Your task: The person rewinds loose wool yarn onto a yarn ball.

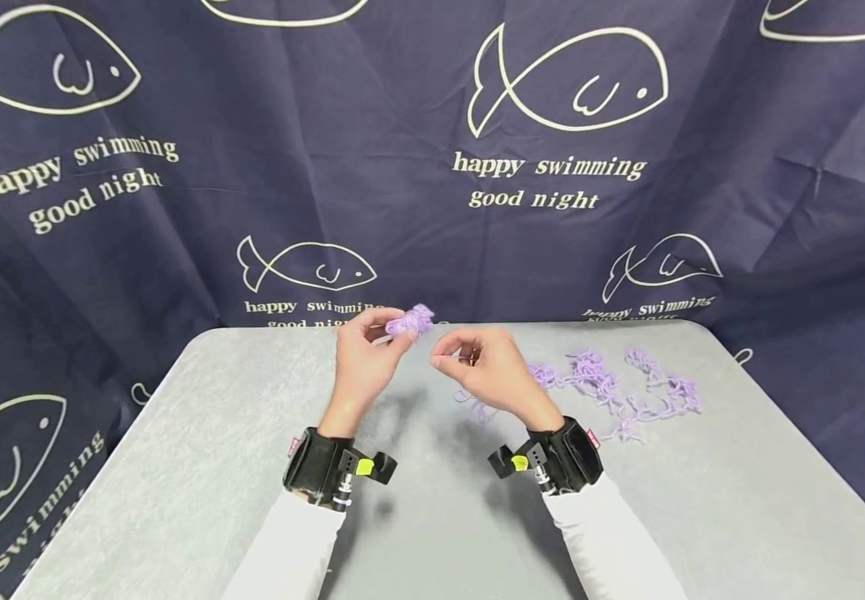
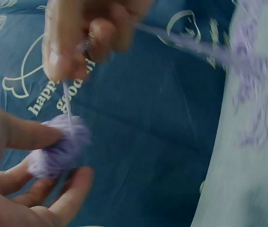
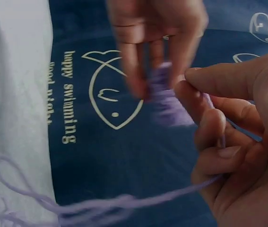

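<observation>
Dark blue cloth printed with fish hangs behind a grey counter (image 1: pixel 252 467). Loose purple yarn (image 1: pixel 612 387) lies tangled at about two o'clock from the hands, well apart from them. Above the counter's far edge the left hand (image 1: pixel 361 362) holds a small yarn ball (image 1: pixel 412 320), its fingers (image 2: pixel 27 135) clamped round it. Just beside, at three o'clock, the right hand (image 1: pixel 488 367) pinches the strand (image 3: pixel 124 203) between thumb and forefinger; the strand trails down to the loose yarn. To wind well, I judge the strand wants light, even tension, the ball turned a little between wraps so layers cross, and slack drawn gently so the tangle does not knot.
</observation>
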Demonstrator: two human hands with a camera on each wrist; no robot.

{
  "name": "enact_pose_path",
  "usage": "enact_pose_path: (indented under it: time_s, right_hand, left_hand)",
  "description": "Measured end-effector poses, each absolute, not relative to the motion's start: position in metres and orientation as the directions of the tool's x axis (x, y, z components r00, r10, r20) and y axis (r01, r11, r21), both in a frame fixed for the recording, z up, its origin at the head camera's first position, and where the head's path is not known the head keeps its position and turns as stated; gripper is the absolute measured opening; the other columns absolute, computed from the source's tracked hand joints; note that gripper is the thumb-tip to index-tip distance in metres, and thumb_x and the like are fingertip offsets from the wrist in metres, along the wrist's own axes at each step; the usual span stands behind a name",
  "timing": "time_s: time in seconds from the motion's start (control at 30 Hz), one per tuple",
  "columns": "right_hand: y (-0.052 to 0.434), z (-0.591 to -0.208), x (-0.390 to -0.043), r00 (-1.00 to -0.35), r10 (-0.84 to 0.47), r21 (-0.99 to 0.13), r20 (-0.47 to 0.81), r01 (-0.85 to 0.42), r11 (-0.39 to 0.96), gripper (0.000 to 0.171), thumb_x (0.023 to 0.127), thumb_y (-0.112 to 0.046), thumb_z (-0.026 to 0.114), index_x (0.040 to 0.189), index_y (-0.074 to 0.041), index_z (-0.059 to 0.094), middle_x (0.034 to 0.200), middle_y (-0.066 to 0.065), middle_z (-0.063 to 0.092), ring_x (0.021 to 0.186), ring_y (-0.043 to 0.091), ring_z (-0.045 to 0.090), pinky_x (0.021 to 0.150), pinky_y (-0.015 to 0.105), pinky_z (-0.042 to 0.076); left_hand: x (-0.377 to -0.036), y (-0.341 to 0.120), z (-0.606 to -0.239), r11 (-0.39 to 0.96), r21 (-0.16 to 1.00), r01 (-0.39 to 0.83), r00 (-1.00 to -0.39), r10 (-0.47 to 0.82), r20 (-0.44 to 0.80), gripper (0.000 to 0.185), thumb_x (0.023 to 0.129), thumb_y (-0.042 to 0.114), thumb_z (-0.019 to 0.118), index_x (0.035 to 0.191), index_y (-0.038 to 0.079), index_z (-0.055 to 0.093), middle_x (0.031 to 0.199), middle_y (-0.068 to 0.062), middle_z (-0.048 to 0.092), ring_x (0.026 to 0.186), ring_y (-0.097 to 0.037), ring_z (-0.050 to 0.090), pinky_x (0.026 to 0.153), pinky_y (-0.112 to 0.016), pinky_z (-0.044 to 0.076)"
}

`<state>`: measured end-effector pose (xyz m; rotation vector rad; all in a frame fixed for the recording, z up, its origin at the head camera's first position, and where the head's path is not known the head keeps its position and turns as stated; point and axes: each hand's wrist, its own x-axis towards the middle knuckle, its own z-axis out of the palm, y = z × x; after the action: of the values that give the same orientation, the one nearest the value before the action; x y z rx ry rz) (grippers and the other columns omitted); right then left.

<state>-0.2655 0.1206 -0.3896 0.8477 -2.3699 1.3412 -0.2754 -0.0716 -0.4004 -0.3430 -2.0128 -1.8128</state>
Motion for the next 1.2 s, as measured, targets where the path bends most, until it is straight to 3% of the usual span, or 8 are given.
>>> enact_pose_path:
  time_s: [0.2,0.33,0.5,0.6,0.67,0.87,1.0,1.2]
  right_hand:
    - [0.133,-0.383,-0.270,-0.762,-0.216,-0.725,0.611,-0.648,0.234,0.005,0.088,-0.003,0.078,0.092,-0.006,0.078,0.073,0.005,0.066,0.051,0.012,0.038,0.046,0.022,0.030]
    - [0.140,-0.385,-0.276,-0.780,-0.157,-0.756,0.605,-0.626,0.194,0.008,0.087,-0.002,0.079,0.095,-0.003,0.078,0.079,0.011,0.069,0.055,0.013,0.040,0.049,0.021,0.030]
    - [0.140,-0.392,-0.281,-0.817,-0.155,-0.794,0.556,-0.577,0.192,0.008,0.088,-0.003,0.078,0.096,-0.001,0.077,0.082,0.010,0.071,0.059,0.012,0.046,0.051,0.021,0.034]
    - [0.137,-0.398,-0.283,-0.824,-0.226,-0.807,0.519,-0.560,0.186,0.005,0.090,0.001,0.075,0.094,0.001,0.076,0.078,0.007,0.070,0.055,0.010,0.044,0.050,0.022,0.033]
    - [0.135,-0.400,-0.284,-0.819,-0.304,-0.811,0.487,-0.553,0.190,0.006,0.092,0.000,0.072,0.095,0.001,0.077,0.077,0.006,0.071,0.056,0.009,0.049,0.051,0.022,0.035]
    - [0.144,-0.399,-0.282,-0.785,-0.505,-0.793,0.360,-0.542,0.278,0.016,0.100,-0.010,0.063,0.102,-0.002,0.078,0.071,0.005,0.069,0.069,0.013,0.062,0.063,0.023,0.047]
    - [0.170,-0.397,-0.287,-0.801,-0.540,-0.772,0.257,-0.506,0.384,0.017,0.102,-0.013,0.061,0.100,-0.004,0.076,0.066,0.004,0.063,0.060,0.011,0.052,0.053,0.023,0.038]
    - [0.231,-0.397,-0.306,-0.867,-0.474,-0.751,0.154,-0.415,0.513,0.018,0.101,-0.010,0.061,0.097,0.000,0.075,0.064,0.002,0.056,0.055,0.008,0.046,0.049,0.021,0.038]
  left_hand:
    - [-0.271,-0.086,-0.393,0.301,0.859,0.414,-0.896,0.300,0.327,0.021,0.081,-0.004,0.078,0.103,-0.002,0.074,0.105,-0.014,0.071,0.087,-0.030,0.071,0.077,-0.038,0.060]
    - [-0.270,-0.093,-0.389,0.170,0.881,0.440,-0.800,0.520,0.300,0.023,0.082,-0.007,0.077,0.105,-0.004,0.073,0.102,-0.011,0.072,0.088,-0.023,0.069,0.081,-0.038,0.060]
    - [-0.269,-0.094,-0.388,-0.086,0.914,0.396,-0.701,0.614,0.362,0.035,0.084,-0.011,0.072,0.118,-0.011,0.064,0.106,-0.007,0.069,0.098,-0.017,0.067,0.085,-0.032,0.059]
    - [-0.267,-0.090,-0.386,-0.227,0.909,0.350,-0.713,0.564,0.416,0.045,0.087,-0.013,0.065,0.130,-0.016,0.054,0.116,-0.007,0.068,0.103,-0.017,0.065,0.088,-0.029,0.057]
    - [-0.266,-0.087,-0.384,-0.285,0.895,0.342,-0.763,0.472,0.442,0.047,0.088,-0.014,0.062,0.134,-0.018,0.051,0.118,-0.006,0.068,0.102,-0.016,0.065,0.086,-0.026,0.056]
    - [-0.268,-0.085,-0.378,-0.343,0.871,0.351,-0.923,0.029,0.383,0.038,0.092,-0.016,0.060,0.129,-0.020,0.055,0.107,-0.006,0.069,0.093,-0.013,0.065,0.086,-0.024,0.057]
    - [-0.272,-0.093,-0.377,-0.370,0.859,0.353,-0.934,-0.193,0.301,0.035,0.092,-0.016,0.060,0.128,-0.019,0.057,0.097,-0.004,0.069,0.087,-0.013,0.065,0.086,-0.026,0.058]
    - [-0.287,-0.108,-0.369,-0.384,0.841,0.382,-0.911,-0.309,0.272,0.036,0.093,-0.014,0.061,0.128,-0.020,0.056,0.094,-0.005,0.065,0.085,-0.012,0.067,0.085,-0.024,0.058]
